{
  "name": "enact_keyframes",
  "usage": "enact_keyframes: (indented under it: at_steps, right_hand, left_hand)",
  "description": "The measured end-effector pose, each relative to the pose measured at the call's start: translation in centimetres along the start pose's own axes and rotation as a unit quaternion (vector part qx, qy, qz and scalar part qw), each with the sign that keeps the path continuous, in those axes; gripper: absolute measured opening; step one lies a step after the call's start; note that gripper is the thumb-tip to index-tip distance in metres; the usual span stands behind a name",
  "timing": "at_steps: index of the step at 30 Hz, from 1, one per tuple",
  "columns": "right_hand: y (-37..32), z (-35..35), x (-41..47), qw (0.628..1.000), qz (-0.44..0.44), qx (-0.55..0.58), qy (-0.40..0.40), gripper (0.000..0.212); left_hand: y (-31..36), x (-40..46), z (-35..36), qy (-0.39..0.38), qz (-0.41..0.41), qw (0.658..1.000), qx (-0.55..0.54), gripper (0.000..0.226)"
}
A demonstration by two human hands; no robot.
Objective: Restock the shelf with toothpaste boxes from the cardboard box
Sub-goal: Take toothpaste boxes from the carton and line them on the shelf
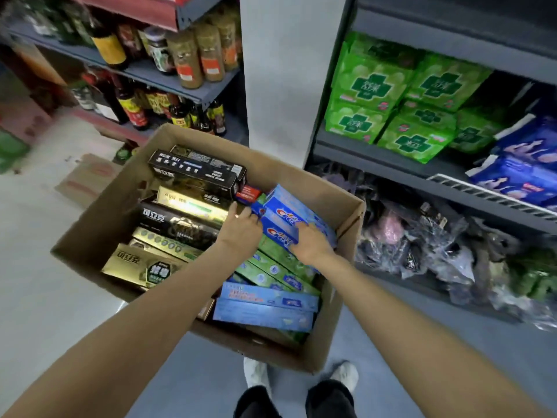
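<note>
- Shelf [391, 158] at right: green packs [388, 95], blue packs [524, 167]; lowest tier's dark bags blurred.
- Cardboard box [304, 179] on floor, holding toothpaste boxes.
- Left hand [239, 229] and right hand [310, 242]: each grip curled round blue toothpaste boxes [280, 218]; fingertips hidden.
</note>
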State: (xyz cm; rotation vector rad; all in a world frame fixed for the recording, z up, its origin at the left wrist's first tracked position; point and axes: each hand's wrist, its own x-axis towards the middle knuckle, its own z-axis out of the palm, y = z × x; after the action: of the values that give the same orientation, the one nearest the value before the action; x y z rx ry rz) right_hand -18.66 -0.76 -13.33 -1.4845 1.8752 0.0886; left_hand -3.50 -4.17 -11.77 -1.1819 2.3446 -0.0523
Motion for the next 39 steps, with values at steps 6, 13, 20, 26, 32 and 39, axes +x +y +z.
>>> enact_keyframes:
  at_steps: [6,13,20,26,32,39]
  right_hand:
    - [0.3,2.8,1.6,0.996,0.045,-0.008,0.079,0.053]
    - [0.5,1.1,1.9,0.987,0.092,0.126,0.042,0.027]
    - [1.1,0.8,-0.4,0.942,0.067,0.318,0.080,0.029]
    - [1.0,-2.9,-3.1,0.893,-0.020,0.432,0.124,0.021]
    - [1.6,-8.4,-6.5,0.809,0.017,0.569,0.148,0.030]
    - [7.9,-16.6,-11.7,0.865,-0.098,0.446,0.206,0.042]
  left_hand:
    - [-0.5,0.8,1.3,0.030,0.040,0.998,0.025,0.049]
    - [-1.3,1.1,1.8,0.083,0.075,0.993,0.023,0.069]
    - [-3.5,1.0,-0.3,0.118,0.113,0.939,-0.304,0.054]
    - [-3.3,1.4,-5.4,0.187,0.041,0.842,-0.504,0.039]
    - [-2.6,1.8,-12.0,0.255,-0.085,0.779,-0.566,0.048]
    - [3.4,3.1,-22.2,0.282,-0.065,0.716,-0.635,0.029]
